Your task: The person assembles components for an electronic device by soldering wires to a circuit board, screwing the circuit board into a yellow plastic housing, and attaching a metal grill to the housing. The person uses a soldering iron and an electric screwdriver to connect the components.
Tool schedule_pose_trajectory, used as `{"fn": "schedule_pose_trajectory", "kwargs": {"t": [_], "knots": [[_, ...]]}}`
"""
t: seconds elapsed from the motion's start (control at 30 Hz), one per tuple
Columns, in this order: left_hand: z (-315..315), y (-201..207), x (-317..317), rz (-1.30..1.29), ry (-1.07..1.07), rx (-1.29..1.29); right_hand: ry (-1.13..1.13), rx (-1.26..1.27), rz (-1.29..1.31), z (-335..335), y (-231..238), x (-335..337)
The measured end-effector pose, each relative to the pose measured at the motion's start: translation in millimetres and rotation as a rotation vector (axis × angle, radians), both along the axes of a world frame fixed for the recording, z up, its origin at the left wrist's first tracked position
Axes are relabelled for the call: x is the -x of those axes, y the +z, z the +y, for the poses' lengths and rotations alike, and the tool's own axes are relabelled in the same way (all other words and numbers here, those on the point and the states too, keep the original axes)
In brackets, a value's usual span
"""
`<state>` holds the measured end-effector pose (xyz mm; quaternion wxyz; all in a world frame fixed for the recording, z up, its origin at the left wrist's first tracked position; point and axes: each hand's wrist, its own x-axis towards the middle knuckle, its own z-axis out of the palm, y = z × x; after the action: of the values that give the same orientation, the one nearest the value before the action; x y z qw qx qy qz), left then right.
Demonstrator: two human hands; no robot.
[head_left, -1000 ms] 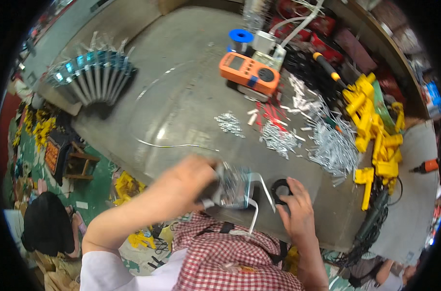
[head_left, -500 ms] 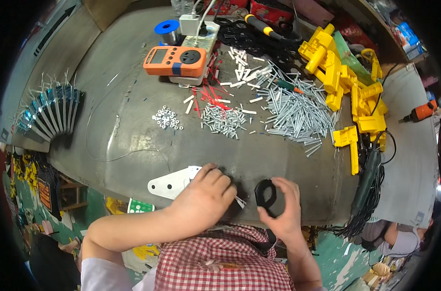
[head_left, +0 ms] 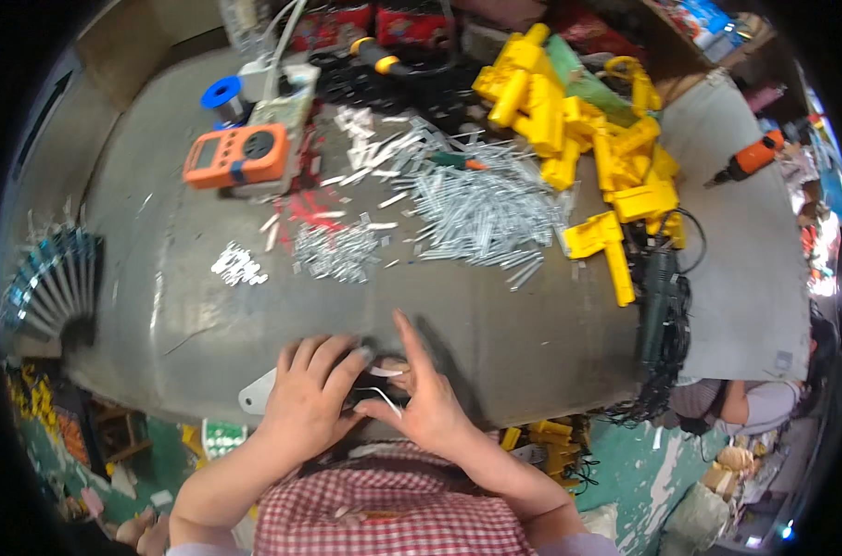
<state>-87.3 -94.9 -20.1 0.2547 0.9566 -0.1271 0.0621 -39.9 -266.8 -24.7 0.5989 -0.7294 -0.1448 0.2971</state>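
My left hand (head_left: 311,394) lies over a white flat plate (head_left: 256,395), its fingers bent around it; only the plate's rounded, holed end shows. Close by on the right, my right hand (head_left: 426,404) has its index finger stretched out and its other fingers curled in. White wires (head_left: 382,397) run from the plate side to my right hand, which seems to grip them. A dark part between the hands is mostly hidden; whether it is the black ring seen earlier, I cannot tell.
Piles of long screws (head_left: 481,208), short screws (head_left: 339,248) and white nuts (head_left: 238,265) lie beyond my hands. An orange meter (head_left: 237,156) stands at the back left. Yellow plastic housings (head_left: 615,176) and a corded dark tool (head_left: 660,306) sit to the right.
My right hand has moved left, up to my left hand, and the black ring no longer shows plainly in it. My left hand has shifted left and lies flatter. The view has turned rightward.
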Motion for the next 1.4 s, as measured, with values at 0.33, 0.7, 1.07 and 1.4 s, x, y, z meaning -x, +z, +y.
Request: {"fn": "schedule_pose_trajectory", "kwargs": {"t": [0.33,0.7,1.07,1.4], "knots": [[-11.3,14.0,-22.7,0.1,-0.156,0.091,-0.547,1.1,-1.121,-201.9,-9.9,-144.0],[16.4,25.7,-17.5,-0.142,0.06,0.67,-0.025,0.505,-1.044,-104.8,14.3,-112.4],[19.0,28.5,-16.9,0.152,0.537,1.579,0.12,0.815,-1.289,-90.0,3.3,-136.8],[12.7,13.0,-14.1,0.261,0.47,1.567,0.009,0.607,-1.352,-75.5,25.7,-133.1]]}}
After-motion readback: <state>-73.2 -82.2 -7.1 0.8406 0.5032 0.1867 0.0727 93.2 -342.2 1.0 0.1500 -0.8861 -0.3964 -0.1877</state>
